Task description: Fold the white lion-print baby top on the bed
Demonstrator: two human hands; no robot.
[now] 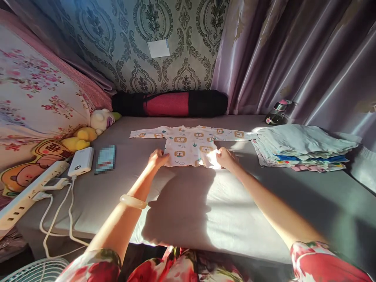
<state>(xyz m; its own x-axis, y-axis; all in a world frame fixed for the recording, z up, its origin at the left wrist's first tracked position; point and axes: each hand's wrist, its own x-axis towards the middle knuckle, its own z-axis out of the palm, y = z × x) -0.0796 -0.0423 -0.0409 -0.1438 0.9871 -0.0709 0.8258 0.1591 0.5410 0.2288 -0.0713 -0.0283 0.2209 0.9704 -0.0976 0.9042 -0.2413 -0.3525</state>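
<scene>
A small white baby shirt (192,145) with orange lion prints lies flat on the grey mattress (188,203), its sleeves spread out to both sides. My left hand (158,158) rests on the shirt's lower left corner, fingers curled on the hem. My right hand (226,158) pinches the lower right corner of the hem. A pale bangle (132,201) sits on my left wrist.
A stack of folded clothes (302,148) lies right of the shirt. A black and red roll (169,103) lies against the wall. A white power bank (81,161), a phone (105,158), a power strip (26,194) and plush toys (88,133) sit at the left. A fan (32,270) stands below.
</scene>
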